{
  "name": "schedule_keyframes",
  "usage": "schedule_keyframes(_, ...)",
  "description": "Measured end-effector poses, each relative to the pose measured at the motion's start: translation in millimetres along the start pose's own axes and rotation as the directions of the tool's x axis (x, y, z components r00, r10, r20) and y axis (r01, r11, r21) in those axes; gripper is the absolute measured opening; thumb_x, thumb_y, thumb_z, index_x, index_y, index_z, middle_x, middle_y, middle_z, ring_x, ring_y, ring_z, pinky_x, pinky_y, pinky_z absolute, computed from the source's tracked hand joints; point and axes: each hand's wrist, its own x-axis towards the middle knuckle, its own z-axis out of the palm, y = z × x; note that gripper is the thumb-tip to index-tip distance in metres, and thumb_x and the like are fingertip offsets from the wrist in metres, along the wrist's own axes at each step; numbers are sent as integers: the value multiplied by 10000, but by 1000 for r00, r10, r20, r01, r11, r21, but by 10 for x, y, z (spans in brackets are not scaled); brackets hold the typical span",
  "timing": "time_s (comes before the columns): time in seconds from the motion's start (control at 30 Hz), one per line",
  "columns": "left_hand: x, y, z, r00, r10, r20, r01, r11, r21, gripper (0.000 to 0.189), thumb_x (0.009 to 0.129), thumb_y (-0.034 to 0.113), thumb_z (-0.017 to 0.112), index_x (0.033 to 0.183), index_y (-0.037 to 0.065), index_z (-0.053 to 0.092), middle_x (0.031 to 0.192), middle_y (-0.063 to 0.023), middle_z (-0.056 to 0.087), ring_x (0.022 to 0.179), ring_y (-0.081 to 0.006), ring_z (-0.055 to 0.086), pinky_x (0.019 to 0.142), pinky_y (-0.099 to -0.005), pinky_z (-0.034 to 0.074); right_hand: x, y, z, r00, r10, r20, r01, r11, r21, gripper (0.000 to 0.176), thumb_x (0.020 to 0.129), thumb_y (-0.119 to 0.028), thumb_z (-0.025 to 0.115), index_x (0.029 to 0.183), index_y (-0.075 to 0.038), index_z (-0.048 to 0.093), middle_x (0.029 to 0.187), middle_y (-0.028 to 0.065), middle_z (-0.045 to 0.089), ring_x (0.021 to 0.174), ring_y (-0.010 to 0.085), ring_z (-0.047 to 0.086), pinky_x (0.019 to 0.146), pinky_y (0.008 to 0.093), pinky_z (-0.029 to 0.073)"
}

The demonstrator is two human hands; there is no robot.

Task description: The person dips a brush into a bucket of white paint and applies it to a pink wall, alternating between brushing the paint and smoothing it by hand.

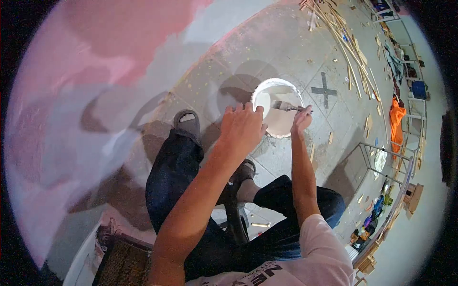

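Observation:
A round white bucket (277, 135) stands on the floor with pale paint inside and smears on its rim. My left hand (241, 125) is at the bucket's near left rim, fingers bent over the outside and thumb towards the inside; its grip is partly hidden. My right hand (301, 120) is closed around the handle of a paintbrush (282, 106) at the bucket's right side. The brush points left across the bucket opening, its bristles dark and greyish. Whether the bristles touch the paint cannot be made out.
A wall (119, 62) with pink and pale grey paint rises on the left. Wooden strips (346, 40) and scraps lie on the tiled floor at upper right, near a dark tape cross (324, 90). A metal frame (386, 164) and orange cloth (397, 121) are farther right.

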Motion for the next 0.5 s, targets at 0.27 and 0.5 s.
schedule_keyframes(0.27,65,135,-5,1000,3,-16,-4,999,-54,429,957,362,661,1270,69,649,1166,-174,665,1129,-361,646,958,-549,502,311,-475,-391,960,232,-154,-181,939,291,635,1073,-528,448,758,-10,637,558,-21,428,444,116,358,406,309,271)
schedule_keyframes(0.5,79,151,32,999,-17,-36,16,1000,-24,431,949,363,673,1257,61,651,1160,-171,672,1125,-352,647,926,-541,506,158,-20,-206,979,143,-146,-104,964,244,573,1047,-466,556,863,49,727,662,63,639,562,155,559,542,332,453)
